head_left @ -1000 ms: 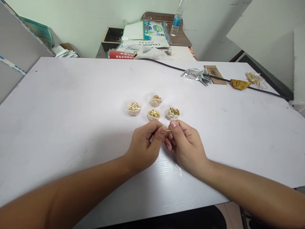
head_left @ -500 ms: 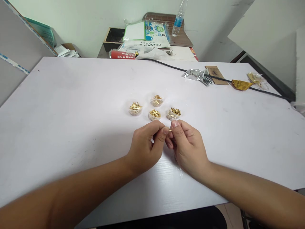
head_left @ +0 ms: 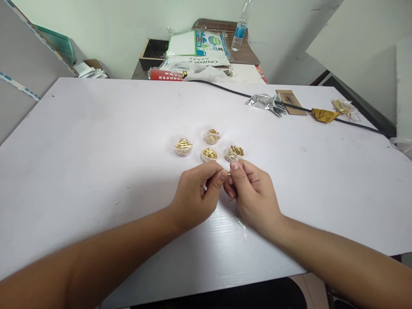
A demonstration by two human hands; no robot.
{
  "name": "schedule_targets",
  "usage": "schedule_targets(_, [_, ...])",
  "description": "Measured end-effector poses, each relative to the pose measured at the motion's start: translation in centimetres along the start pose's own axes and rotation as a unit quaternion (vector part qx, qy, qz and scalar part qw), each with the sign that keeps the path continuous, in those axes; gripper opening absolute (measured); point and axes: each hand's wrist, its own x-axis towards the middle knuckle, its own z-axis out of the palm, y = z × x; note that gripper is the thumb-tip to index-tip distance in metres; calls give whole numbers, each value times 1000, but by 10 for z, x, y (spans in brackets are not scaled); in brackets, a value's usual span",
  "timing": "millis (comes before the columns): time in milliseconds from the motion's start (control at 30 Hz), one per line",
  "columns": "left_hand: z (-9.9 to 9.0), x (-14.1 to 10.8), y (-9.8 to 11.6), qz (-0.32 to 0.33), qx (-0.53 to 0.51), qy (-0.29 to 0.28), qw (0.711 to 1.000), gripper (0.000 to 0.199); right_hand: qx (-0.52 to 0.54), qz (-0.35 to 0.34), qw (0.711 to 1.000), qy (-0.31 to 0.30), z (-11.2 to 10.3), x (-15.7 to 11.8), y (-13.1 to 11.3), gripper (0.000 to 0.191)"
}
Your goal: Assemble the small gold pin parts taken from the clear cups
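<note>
Between the fingertips of both hands shows a short bit of a thin gold-coloured metal pin; most of it is hidden. My left hand pinches it from the left with thumb and forefinger. From the right, my right hand pinches it too, the other fingers curled. Just beyond the hands stand small clear cups of gold metal parts: a left cup with long thin pins, a back cup and a front cup with small pieces, and a right cup with short tube-like pieces.
A clear plastic scrap lies by my right wrist on the white table. Toward the back right are a black cable, a silver packet, brown cardboard and gold foil. A water bottle stands behind the table.
Both hands stay pinched together on the pin, shifted only very slightly. More of the clear plastic scrap shows beside my right wrist. The cups have not moved.
</note>
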Motion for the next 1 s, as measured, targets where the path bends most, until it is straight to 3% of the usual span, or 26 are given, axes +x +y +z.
schedule_targets(267, [-2,1,-2,-1,5,-14,1000,28,-30,-7,999,-17,-2,2,-2,46])
schedule_targets(500, [2,-1,-2,-14,-9,2,1000,26,58,16,998,-24,1,0,4,45])
schedule_targets(1000, [3,1,-4,64,67,27,995,28,102,36,994,-20,4,0,8,42])
